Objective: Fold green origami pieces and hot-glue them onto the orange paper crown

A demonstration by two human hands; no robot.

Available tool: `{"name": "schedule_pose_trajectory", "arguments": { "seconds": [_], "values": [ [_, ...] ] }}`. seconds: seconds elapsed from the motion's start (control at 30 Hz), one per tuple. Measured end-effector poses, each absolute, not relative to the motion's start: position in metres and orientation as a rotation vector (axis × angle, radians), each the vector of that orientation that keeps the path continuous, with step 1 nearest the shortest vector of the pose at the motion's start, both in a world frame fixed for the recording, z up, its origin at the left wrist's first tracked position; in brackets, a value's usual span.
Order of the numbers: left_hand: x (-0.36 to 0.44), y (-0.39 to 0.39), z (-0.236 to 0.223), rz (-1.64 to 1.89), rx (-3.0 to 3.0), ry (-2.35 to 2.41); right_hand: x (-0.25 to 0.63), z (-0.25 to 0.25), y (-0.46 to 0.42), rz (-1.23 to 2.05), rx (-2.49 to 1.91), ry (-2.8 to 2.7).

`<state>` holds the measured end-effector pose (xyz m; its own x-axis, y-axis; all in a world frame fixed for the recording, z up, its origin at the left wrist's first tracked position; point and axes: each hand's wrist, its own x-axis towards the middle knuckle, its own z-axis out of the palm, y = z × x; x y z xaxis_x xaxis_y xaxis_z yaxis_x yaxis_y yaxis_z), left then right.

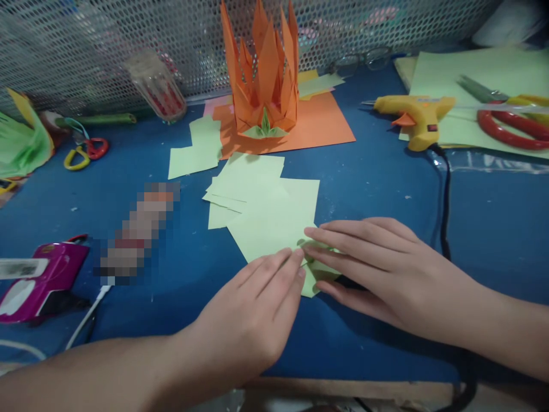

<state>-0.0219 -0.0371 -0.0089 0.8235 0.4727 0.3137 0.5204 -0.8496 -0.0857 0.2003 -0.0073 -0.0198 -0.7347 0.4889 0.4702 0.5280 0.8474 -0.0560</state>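
A small folded piece of light green paper (312, 286) lies under my fingertips near the front of the blue table. My left hand (253, 303) has its fingers bent and pressed together, with the tips gripping the left edge of this paper. Across its right part, my right hand (377, 266) lies with stretched fingers and the thumb apart, covering much of the fold. Just beyond the hands, several flat light green sheets (270, 212) overlap. Behind them stands an orange folded-paper model (266, 86) with tall points and a small green folded piece (265, 127) at its base.
An orange sheet (326, 123) lies under the model. A yellow glue gun (418, 114) with a black cord rests at the right, beside large red-handled scissors (510, 129) on green paper. Small scissors (88, 151), a jar (160, 91) and a purple object (60, 274) are at the left.
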Motion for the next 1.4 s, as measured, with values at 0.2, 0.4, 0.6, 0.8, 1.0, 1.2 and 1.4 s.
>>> {"name": "schedule_pose_trajectory", "arguments": {
  "seconds": [0.2, 0.4, 0.6, 0.8, 1.0, 1.2, 1.4],
  "values": [
    [-0.021, -0.039, -0.009, -0.534, -2.926, -0.841, 0.209, -0.024, 0.0, -0.015, -0.678, -2.582],
    [-0.018, -0.039, -0.009, -0.663, -2.924, -0.847, 0.219, -0.029, 0.008, -0.005, -0.652, -2.609],
    [-0.018, -0.037, -0.014, -0.606, -2.874, -0.755, 0.219, -0.029, 0.01, -0.013, -0.562, -2.615],
    [-0.021, -0.04, -0.014, -0.575, -2.835, -0.708, 0.221, -0.027, 0.015, 0.066, -0.498, -2.634],
    [-0.023, -0.042, -0.015, -0.554, -2.829, -0.693, 0.222, -0.028, 0.019, 0.115, -0.474, -2.647],
    [-0.024, -0.044, -0.018, -0.57, -2.863, -0.761, 0.223, -0.025, 0.021, 0.153, -0.487, -2.692],
    [-0.025, -0.046, -0.023, -0.511, -2.819, -0.746, 0.224, -0.025, 0.021, 0.074, -0.485, -2.705]
  ]
}}
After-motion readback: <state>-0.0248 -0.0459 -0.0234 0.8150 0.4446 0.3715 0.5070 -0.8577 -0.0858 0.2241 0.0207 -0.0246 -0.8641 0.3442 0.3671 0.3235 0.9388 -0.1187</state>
